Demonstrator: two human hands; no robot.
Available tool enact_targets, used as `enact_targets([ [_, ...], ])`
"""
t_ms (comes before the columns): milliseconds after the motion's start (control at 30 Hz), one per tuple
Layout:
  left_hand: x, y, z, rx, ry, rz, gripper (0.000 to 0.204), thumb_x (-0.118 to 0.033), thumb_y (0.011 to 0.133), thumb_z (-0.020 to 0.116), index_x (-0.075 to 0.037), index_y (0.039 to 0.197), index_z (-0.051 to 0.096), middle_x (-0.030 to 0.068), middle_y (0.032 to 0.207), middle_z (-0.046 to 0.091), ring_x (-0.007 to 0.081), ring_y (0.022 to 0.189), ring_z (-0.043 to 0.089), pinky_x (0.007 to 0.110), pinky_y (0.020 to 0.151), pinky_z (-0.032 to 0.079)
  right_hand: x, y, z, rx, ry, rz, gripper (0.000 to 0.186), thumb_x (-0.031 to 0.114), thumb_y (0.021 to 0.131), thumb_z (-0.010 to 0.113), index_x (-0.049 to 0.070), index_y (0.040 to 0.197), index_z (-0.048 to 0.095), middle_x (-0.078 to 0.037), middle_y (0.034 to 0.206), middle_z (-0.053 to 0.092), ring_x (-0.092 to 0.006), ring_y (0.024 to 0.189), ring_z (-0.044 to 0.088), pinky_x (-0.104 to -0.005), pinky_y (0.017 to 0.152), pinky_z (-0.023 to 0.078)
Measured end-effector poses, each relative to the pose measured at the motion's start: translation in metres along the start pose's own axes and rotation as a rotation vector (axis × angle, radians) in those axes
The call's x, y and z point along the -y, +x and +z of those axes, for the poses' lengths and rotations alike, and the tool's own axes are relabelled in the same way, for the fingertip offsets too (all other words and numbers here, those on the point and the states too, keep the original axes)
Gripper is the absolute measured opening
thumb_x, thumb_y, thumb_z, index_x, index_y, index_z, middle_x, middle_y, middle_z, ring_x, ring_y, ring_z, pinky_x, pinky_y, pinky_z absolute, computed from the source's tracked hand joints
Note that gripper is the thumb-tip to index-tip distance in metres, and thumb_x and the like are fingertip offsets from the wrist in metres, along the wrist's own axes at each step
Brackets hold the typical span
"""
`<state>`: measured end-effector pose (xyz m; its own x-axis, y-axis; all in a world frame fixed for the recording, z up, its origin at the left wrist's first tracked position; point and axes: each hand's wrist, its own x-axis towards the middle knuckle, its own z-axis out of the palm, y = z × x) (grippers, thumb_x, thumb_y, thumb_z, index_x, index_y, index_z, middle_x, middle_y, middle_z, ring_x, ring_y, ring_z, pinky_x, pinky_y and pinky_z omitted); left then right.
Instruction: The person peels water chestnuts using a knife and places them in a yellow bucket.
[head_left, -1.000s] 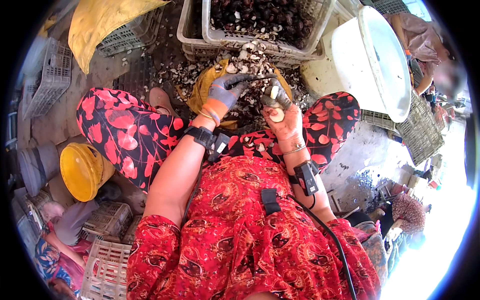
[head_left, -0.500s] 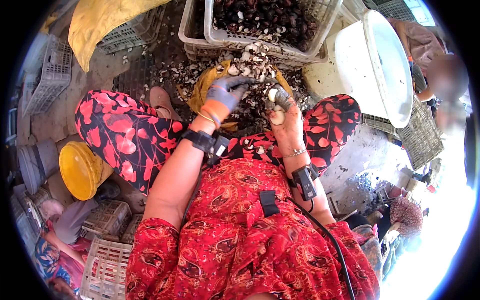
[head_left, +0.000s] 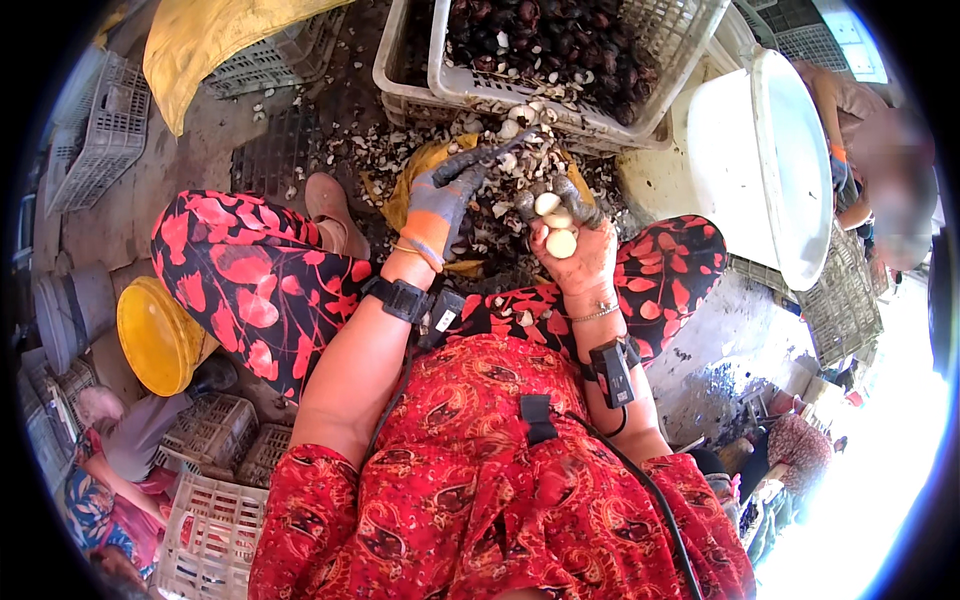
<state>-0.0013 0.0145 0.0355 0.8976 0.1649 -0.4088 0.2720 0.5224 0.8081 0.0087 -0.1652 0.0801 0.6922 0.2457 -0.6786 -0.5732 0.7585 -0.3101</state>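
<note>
My right hand is turned palm up with dark coverings on its fingers. It cradles a few pale peeled water chestnuts, held by the curled fingers. To its left, my left hand wears a grey and orange glove. Its fingers stretch toward the upper right, apart from the thumb, and I see nothing held in them. Below both hands, peelings and white pieces lie scattered between my knees, partly over a yellow sack. Just beyond, a pale plastic crate holds dark unpeeled water chestnuts.
A large white tub stands at the right, close to my knee. A yellow bucket is at the left. More crates line the left side. Other people sit at the right and lower left. A cable runs down from my right wrist.
My hands have moved apart. The left fingers have straightened toward the upper right, and the right palm has opened more to view, showing more peeled water chestnuts. The whole view has shifted slightly.
</note>
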Motion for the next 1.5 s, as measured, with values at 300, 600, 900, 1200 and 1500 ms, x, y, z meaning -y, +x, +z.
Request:
enact_targets([
  [300, -0.005, 0.015, -0.016, -0.271, -0.306, 0.099, 0.024, -0.003, 0.086, 0.057, 0.002, 0.11, 0.06, 0.0053, 0.101, 0.062, 0.0113, 0.085, 0.058, 0.022, 0.074, 0.047, 0.029, 0.093, 0.09, 0.225, -1.281, -0.409, 0.027, 0.023, 0.083, 0.067, 0.003, 0.1, 0.063, -0.004, 0.074, 0.065, -0.0032, 0.049, 0.051, -0.0164, 0.037, 0.035],
  [600, -0.006, 0.023, -0.019, -0.336, -0.41, 0.151, 0.023, 0.001, 0.085, 0.057, 0.003, 0.109, 0.058, 0.0036, 0.102, 0.061, 0.0093, 0.085, 0.057, 0.021, 0.076, 0.047, -0.001, 0.243, 0.151, 0.024, -2.638, -0.844, 0.015, 0.015, 0.074, 0.059, 0.008, 0.08, 0.069, -0.015, 0.083, 0.066, -0.0322, 0.08, 0.064, -0.0376, 0.069, 0.052],
  [900, 0.0, 0.029, -0.023, -0.415, -0.368, 0.138, 0.029, -0.017, 0.085, 0.064, -0.003, 0.11, 0.061, 0.0005, 0.091, 0.064, 0.0038, 0.074, 0.054, 0.019, 0.058, 0.04, 0.0, 0.258, 0.154, -0.041, -2.593, -0.628, 0.015, 0.014, 0.073, 0.061, 0.006, 0.084, 0.068, -0.013, 0.082, 0.066, -0.0309, 0.083, 0.063, -0.0379, 0.069, 0.052],
  [1200, -0.01, 0.02, -0.004, -0.077, -0.379, -0.039, 0.03, -0.008, 0.084, 0.063, -0.003, 0.113, 0.06, 0.0002, 0.095, 0.063, 0.0082, 0.078, 0.057, 0.019, 0.065, 0.046, 0.041, 0.101, 0.056, 0.43, -1.768, -0.486, 0.028, 0.017, 0.079, 0.067, 0.006, 0.104, 0.065, 0.006, 0.059, 0.051, -0.0011, 0.047, 0.04, -0.0179, 0.043, 0.03],
  [1500, -0.003, -0.013, 0.002, 0.397, -0.317, -0.279, 0.035, -0.014, 0.087, 0.058, -0.004, 0.12, 0.054, 0.0064, 0.1, 0.065, 0.013, 0.079, 0.064, 0.022, 0.062, 0.052, 0.002, 0.003, 0.02, 0.372, -1.753, -0.832, 0.044, 0.02, 0.074, 0.075, 0.001, 0.111, 0.06, -0.01, 0.096, 0.065, -0.0141, 0.082, 0.057, -0.0285, 0.076, 0.046],
])
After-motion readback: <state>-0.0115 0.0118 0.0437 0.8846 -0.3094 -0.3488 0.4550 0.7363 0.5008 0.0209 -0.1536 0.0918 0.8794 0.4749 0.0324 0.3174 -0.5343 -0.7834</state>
